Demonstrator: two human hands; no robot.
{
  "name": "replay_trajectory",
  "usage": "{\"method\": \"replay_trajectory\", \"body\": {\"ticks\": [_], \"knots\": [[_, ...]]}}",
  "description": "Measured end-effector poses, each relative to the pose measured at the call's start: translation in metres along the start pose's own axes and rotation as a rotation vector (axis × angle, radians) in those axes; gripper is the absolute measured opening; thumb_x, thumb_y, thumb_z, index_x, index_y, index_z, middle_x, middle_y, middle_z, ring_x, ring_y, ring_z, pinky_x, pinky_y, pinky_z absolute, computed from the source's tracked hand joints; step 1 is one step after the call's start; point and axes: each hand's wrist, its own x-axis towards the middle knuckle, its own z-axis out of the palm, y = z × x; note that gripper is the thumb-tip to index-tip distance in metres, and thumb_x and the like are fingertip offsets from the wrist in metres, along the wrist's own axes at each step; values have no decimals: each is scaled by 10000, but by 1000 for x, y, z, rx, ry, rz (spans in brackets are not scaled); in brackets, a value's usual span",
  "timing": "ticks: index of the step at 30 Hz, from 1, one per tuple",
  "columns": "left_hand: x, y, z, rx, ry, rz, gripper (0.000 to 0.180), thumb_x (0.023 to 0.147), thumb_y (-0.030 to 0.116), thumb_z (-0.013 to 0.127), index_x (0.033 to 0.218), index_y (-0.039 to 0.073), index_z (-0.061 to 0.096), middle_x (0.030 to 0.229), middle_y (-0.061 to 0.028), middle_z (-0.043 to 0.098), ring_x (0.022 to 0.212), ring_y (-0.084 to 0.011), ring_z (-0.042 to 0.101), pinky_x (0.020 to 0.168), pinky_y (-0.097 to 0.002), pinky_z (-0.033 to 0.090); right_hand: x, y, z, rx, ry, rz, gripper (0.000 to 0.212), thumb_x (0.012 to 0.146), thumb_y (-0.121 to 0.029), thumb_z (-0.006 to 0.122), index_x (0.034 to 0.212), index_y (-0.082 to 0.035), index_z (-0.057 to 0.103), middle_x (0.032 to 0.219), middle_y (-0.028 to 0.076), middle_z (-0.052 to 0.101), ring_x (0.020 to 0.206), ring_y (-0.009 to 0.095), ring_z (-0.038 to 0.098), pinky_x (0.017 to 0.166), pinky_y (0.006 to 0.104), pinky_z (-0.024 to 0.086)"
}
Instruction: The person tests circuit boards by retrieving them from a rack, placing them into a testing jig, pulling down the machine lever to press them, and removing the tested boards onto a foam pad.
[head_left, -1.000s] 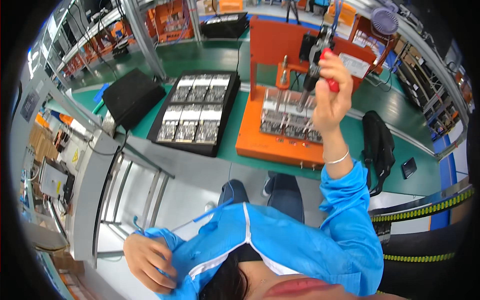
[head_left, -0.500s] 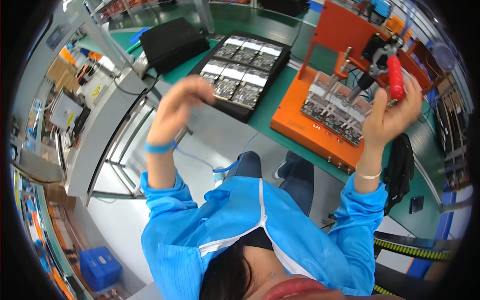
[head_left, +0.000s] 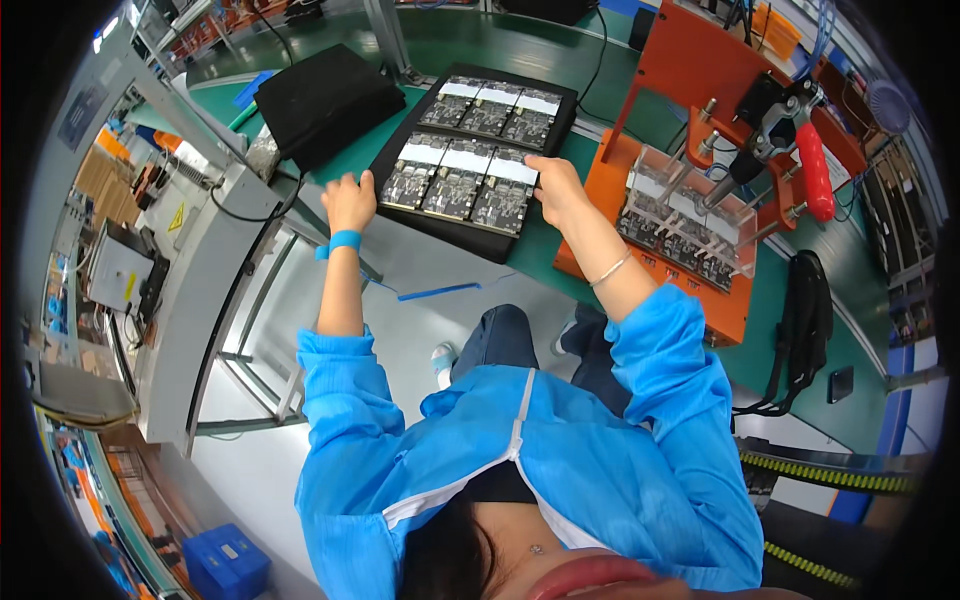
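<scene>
Two dark circuit board panels with white strips lie on a black foam tray: a far panel and a near panel. My right hand has its fingertips at the near panel's right edge and appears to grip it, its thumb partly hidden. My left hand is by the tray's left front corner, palm down, fingers bent and apart, seemingly holding nothing. A blue wrist strap with a cord circles my left wrist. On the right, another circuit board panel sits under clear plates in an orange test fixture.
The fixture's red-handled clamp stands upright. A black foam stack lies behind and left of the tray. Black straps and a phone are on the green table at right. A grey machine stands left.
My right hand has left the red clamp handle and come left to the near panel. The handle now points down lower. My left hand has moved down and left beside the tray.
</scene>
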Motion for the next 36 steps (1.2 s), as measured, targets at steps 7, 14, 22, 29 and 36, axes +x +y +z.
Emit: {"method": "replay_trajectory", "body": {"ticks": [7, 14, 22, 29, 36], "knots": [[4, -5, -9, -515, -51, -111, 382, 830, 323, 536, 932, -29, 644, 892, -214, 629, 870, -321, 593, 771, -361, 449, 7, -22, 10, -118, 155, 117, 355, 895, -225, 476, 1110, 57, 486, 1090, 158, 566, 1044, 296, 519, 958, 476, 323], [13, 0, 11, -1177, 125, -191, 411, 905, 314, 487, 1109, -42, 516, 1000, -120, 585, 920, -164, 540, 810, -278, 417, 65, -14, 17, -6, 365, 71, 249, 889, -153, 468, 946, 76, 549, 931, 153, 568, 760, 216, 557, 593, 369, 436], [-26, 44, 29, -29, 115, 341, 553, 790, 403, 565, 1226, 75, 475, 1319, -123, 416, 1206, -310, 351, 946, -470, 254, 142, -79, 32, 253, 849, 44, 218, 842, -31, 466, 982, 86, 583, 1048, 211, 601, 871, 332, 626, 610, 405, 508], [-30, 52, 21, 19, 60, 298, 540, 771, 410, 575, 1211, 109, 487, 1307, -99, 420, 1218, -281, 334, 930, -459, 253, 275, -91, 33, 545, 972, 98, 378, 883, -118, 407, 1242, 2, 389, 1185, 214, 531, 1022, 342, 570, 807, 416, 498], [-31, 53, 14, -26, 72, 282, 520, 759, 393, 581, 1186, 107, 503, 1288, -102, 427, 1202, -279, 348, 925, -452, 255, 308, -71, 69, 128, 144, 124, 359, 866, -23, 415, 1222, 22, 409, 1216, 210, 450, 1105, 365, 484, 906, 470, 447]]}}
